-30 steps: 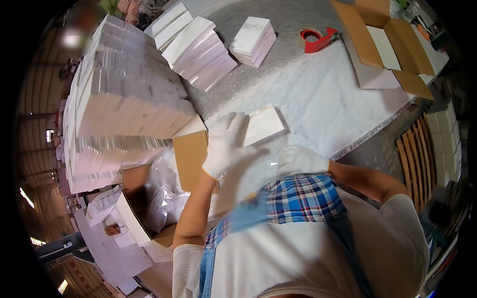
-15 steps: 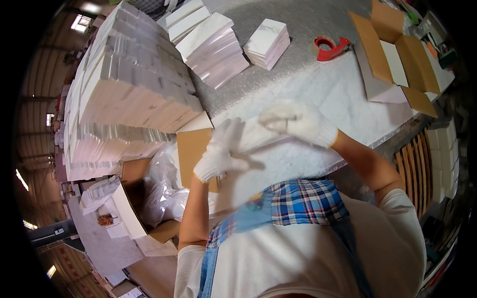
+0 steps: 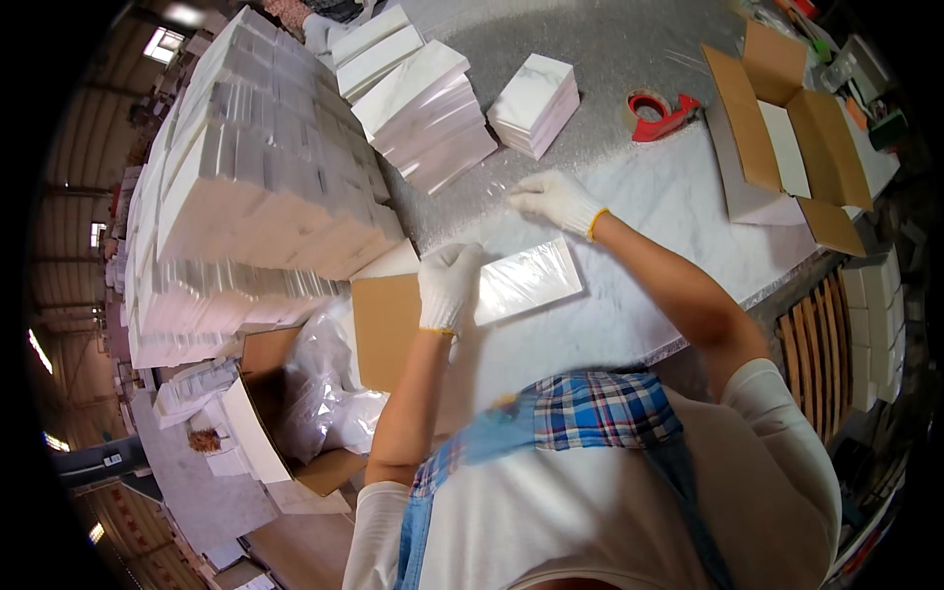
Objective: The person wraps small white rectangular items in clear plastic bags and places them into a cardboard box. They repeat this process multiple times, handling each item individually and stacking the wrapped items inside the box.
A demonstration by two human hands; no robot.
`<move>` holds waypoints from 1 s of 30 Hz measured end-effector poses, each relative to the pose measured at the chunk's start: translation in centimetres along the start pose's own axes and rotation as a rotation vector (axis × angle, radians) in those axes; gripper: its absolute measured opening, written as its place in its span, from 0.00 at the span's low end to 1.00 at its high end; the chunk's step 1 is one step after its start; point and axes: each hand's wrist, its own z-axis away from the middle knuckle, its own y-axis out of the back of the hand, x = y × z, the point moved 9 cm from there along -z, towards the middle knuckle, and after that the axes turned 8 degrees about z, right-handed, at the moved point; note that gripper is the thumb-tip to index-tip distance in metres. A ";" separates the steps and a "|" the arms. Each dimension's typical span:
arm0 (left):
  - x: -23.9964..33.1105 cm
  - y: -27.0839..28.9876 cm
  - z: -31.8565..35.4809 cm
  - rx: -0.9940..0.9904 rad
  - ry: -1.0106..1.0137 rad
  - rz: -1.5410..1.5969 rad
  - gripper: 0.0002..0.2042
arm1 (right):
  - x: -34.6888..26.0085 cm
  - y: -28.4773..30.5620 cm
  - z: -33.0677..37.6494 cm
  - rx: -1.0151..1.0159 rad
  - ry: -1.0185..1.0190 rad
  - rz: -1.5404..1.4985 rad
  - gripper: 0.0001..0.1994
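A flat white marble tile in shiny clear plastic wrap lies on the pale slab in front of me. At its left end is my left hand, in a white knit glove, fingers closed on the wrapped end. Beyond the tile, my gloved right hand is raised over the slab's far edge, its fingers pinched together. A faint clear glint shows by those fingertips. I cannot make out whether they hold it. A short stack of white tiles stands a little farther off.
Tall tile stacks rise at the left, with a fanned stack behind. An opened carton holding clear plastic bags sits near left. A red tape dispenser lies far right, beside another opened carton.
My right hand has moved left and away from me, off the tile, and its fingers have pinched. My left hand's spread fingers have closed at the tile's left end.
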 end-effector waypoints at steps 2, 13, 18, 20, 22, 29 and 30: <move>0.2 -0.8 -0.4 -0.056 0.010 0.032 0.13 | 2.3 -0.3 -0.7 0.023 0.018 0.035 0.21; 16.9 2.1 3.2 0.518 -1.433 -0.544 0.18 | 2.6 -0.5 -1.3 0.032 0.155 0.409 0.21; 28.7 1.5 1.1 0.541 -1.532 -0.930 0.26 | 0.9 -0.9 -0.2 0.022 0.141 0.591 0.18; 30.5 1.1 -4.7 0.308 -1.124 -1.066 0.31 | 1.7 -1.0 -0.4 0.055 0.141 0.603 0.18; 29.7 0.0 -8.2 0.189 -0.898 -1.267 0.39 | 1.9 -1.0 -0.3 0.077 0.125 0.603 0.18; 27.8 -1.8 -10.4 -0.034 -0.733 -1.374 0.38 | 2.0 -0.9 -0.4 0.097 0.140 0.612 0.18; 27.9 -1.7 -10.9 -0.045 -0.801 -1.349 0.39 | 2.2 -0.9 -0.6 0.102 0.160 0.633 0.18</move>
